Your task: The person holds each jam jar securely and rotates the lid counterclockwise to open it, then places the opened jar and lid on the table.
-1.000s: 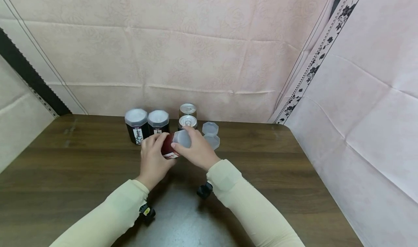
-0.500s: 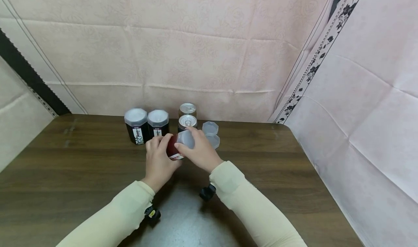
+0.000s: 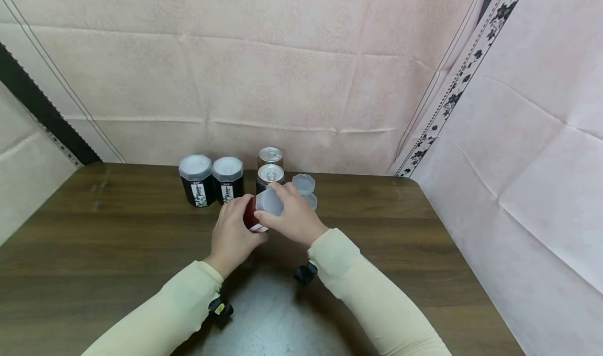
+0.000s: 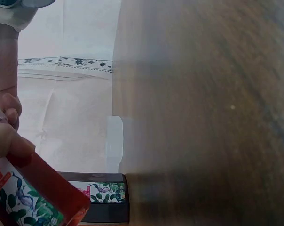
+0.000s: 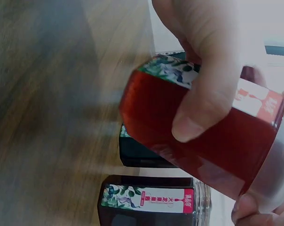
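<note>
My left hand [image 3: 235, 235] grips the body of a dark red jar [image 5: 198, 141] with a floral label. My right hand [image 3: 294, 214] pinches the translucent octagonal lid [image 3: 270, 202] at the jar's top, its thumb on the near side. The jar is tilted, its lid end toward the right, above the table. In the left wrist view the jar's lower end [image 4: 62, 193] shows under the left fingers. Right fingertips [image 5: 248, 207] touch the lid edge in the right wrist view. The lid appears seated on the jar.
Two dark jars with frosted lids, one left [image 3: 195, 180] and one beside it [image 3: 228, 178], stand at the table's back. Two containers with silver pull-tab tops, a rear one [image 3: 270, 155] and a front one [image 3: 270, 174], stand behind the hands. Loose translucent lids [image 3: 303, 182] lie to their right.
Both hands have moved slightly right and nearer with the red jar between them. The right hand covers more of the nearer loose lid. The standing containers have not moved.
</note>
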Tool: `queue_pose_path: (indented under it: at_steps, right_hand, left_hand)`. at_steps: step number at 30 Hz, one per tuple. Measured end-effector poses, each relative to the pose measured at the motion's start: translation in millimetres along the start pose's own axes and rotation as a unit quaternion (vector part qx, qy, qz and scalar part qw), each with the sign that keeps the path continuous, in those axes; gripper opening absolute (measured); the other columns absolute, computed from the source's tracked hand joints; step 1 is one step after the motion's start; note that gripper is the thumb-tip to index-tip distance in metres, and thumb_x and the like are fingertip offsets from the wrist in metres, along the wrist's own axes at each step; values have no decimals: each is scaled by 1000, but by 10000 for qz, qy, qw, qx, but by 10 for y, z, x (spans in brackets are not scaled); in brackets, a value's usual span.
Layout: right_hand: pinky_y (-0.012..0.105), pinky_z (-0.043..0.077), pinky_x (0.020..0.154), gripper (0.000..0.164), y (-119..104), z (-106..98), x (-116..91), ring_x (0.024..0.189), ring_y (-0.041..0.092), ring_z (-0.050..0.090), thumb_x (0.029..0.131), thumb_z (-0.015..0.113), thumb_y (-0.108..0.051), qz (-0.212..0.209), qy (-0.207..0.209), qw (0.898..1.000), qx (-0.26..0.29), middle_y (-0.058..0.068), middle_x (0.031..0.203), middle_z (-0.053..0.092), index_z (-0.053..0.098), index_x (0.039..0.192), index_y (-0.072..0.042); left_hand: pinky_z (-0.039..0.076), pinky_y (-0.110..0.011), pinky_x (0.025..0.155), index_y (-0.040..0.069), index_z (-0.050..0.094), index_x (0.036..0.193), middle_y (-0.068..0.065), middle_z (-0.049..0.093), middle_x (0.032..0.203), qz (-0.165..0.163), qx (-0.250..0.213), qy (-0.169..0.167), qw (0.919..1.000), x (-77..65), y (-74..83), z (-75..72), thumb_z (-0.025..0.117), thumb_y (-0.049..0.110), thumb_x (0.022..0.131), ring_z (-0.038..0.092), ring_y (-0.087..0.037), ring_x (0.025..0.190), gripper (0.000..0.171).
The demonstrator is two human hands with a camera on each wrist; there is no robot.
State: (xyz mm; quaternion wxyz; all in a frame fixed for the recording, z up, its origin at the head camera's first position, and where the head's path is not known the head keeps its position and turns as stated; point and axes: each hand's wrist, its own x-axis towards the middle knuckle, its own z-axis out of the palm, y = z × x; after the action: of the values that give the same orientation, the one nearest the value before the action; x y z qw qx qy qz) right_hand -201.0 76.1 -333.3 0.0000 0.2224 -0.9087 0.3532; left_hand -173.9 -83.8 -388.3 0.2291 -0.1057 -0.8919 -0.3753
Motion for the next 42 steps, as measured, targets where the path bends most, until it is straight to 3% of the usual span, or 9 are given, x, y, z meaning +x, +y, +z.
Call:
queue_pose_path:
  at_steps: [8,19,30,42]
  right_hand:
    - [30,54,70,64,12,-61,-28,91,21,56,86,64,-44,-267,-125,9994,-198,8,122,50,47,140,-14]
    - [29,52,67,59,38,-88,-62,91,21,55,85,65,-43,-308,-181,9992,-176,9,122,52,51,136,-15]
    - [28,53,66,63,66,-85,-83,90,21,56,83,69,-40,-413,-81,9990,-167,10,121,56,52,137,-11]
    - [31,55,70,66,121,-89,-88,95,22,55,82,68,-42,-444,-235,9984,-239,9,130,54,51,140,-15]
  left_hand:
    - [52,-55,84,4,52,128,-17,55,125,-8,-138,-212,9997,-24,24,-8,87,13,64,48,-32,111,74]
    - [53,-54,83,4,52,128,-17,55,125,62,-135,-260,9996,-46,33,-14,87,14,64,47,-32,111,74]
    - [54,-52,82,4,53,128,-16,55,124,188,5,-307,9994,-77,13,-15,88,15,64,46,-30,109,74]
    - [53,-53,84,4,53,129,-16,55,126,140,-52,-488,9987,-89,12,-18,87,12,65,47,-31,110,74]
